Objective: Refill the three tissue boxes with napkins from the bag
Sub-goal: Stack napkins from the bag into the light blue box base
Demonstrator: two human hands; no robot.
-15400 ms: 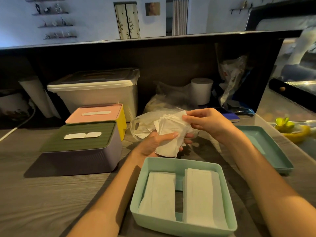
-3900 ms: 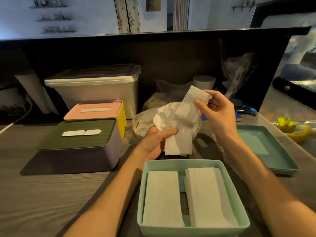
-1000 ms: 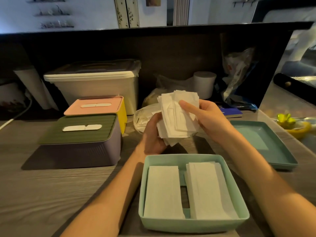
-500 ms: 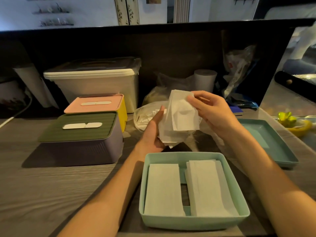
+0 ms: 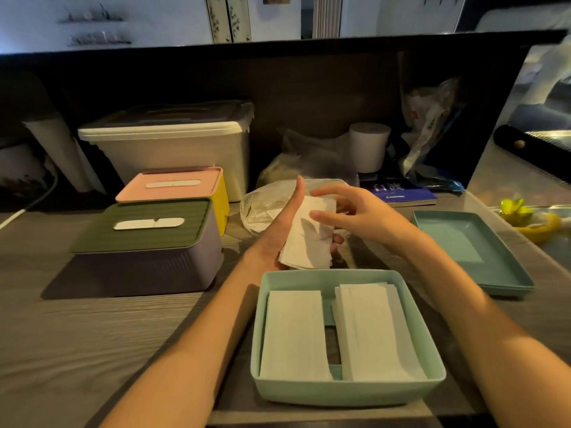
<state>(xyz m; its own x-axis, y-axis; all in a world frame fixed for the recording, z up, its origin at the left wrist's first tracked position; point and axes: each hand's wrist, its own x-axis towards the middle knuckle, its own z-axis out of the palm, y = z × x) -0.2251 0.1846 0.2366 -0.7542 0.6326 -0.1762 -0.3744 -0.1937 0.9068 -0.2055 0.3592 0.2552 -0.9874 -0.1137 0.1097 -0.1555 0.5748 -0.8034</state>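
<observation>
A grey wooden counter is seen, with a white storage bin at the back. The mint tissue box sits open nearest, two napkin stacks laid inside, its lid set right. A napkin bundle is cradled above it by the left hand, thumb raised, fingertips curled beneath. The right hand is held loosely spread just over it.

Left hand cupped, right hand spread
</observation>
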